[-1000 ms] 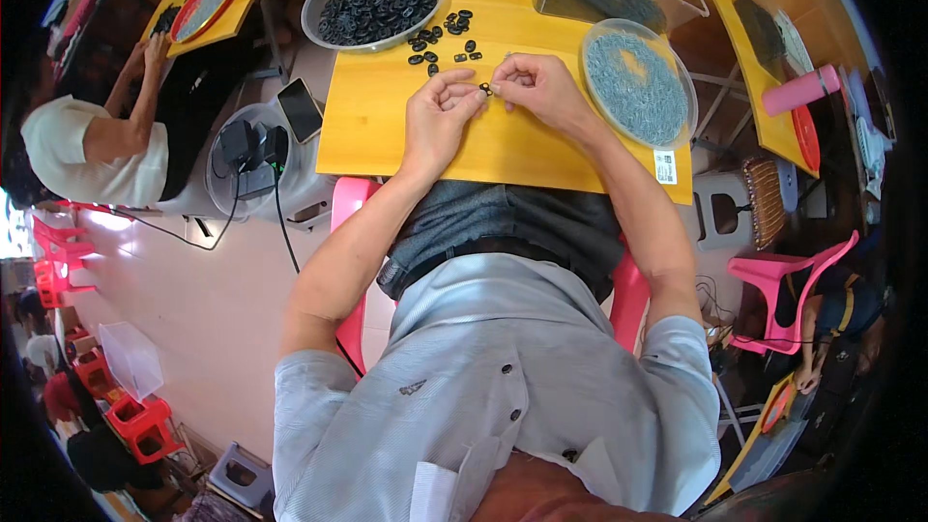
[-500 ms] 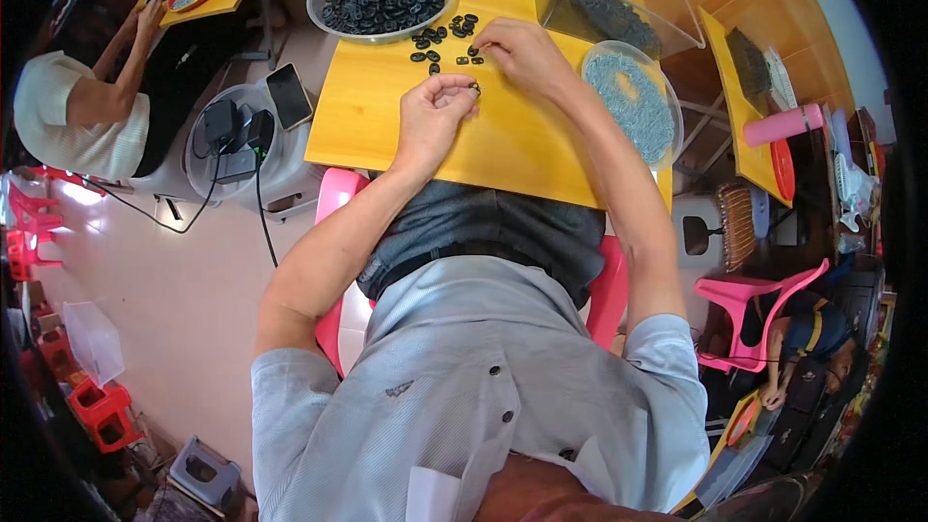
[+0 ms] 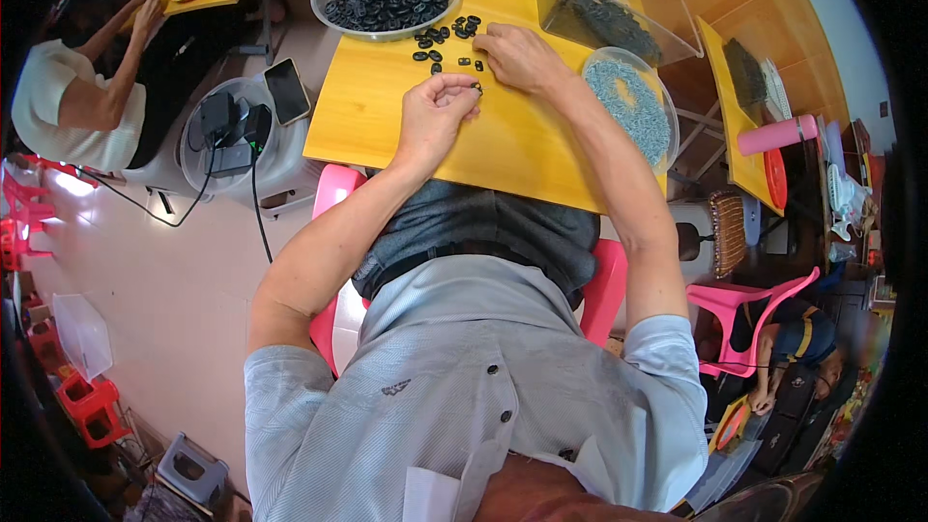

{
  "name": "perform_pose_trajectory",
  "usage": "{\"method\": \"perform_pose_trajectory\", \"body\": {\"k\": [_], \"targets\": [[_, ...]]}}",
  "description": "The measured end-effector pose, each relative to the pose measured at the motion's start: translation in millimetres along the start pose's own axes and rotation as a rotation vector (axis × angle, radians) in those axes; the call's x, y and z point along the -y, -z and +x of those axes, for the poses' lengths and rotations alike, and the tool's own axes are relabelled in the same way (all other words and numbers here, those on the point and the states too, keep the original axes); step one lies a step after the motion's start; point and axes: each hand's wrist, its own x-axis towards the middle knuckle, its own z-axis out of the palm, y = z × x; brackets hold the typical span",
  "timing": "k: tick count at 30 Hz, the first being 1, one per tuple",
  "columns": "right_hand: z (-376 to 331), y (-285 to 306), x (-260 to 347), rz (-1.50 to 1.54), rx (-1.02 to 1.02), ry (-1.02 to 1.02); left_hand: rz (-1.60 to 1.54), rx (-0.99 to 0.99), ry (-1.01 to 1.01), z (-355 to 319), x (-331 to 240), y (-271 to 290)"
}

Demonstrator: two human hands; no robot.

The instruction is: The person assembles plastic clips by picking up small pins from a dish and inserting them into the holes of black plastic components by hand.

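My left hand (image 3: 435, 118) is closed, pinching a small black plastic piece (image 3: 477, 87) between thumb and forefinger just above the yellow table (image 3: 387, 126). My right hand (image 3: 525, 60) rests palm down a little farther away, its fingers bent together at the table; whatever is under the fingertips is hidden. Beside those fingertips lie two small black rectangular pieces (image 3: 478, 65). To their left and beyond them, several loose black oval pieces (image 3: 434, 56) are scattered. A clear round tub (image 3: 315, 8) of similar black ovals stands at the far left of the table.
A clear round tray (image 3: 674, 140) of small silvery parts sits right of my right forearm. Behind it stands a clear rectangular bin (image 3: 698, 39) with black pieces. On the left, a phone (image 3: 286, 94) lies near chargers (image 3: 232, 135). A person (image 3: 82, 101) works at another table.
The black oval seen at my right fingertips is now out of sight, and those fingers have drawn in closer. My left hand keeps its pinch. The whole view has shifted slightly.
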Motion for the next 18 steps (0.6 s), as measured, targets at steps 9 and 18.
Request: {"method": "perform_pose_trajectory", "body": {"k": [9,18], "targets": [[-46,4,23,1.28,-0.25,-0.42,-0.076,-0.037,-0.029,2,6,2],[-76,2,49,1.505,-0.293,-0.469,0.024,-0.032,-0.046,3,5,0]]}}
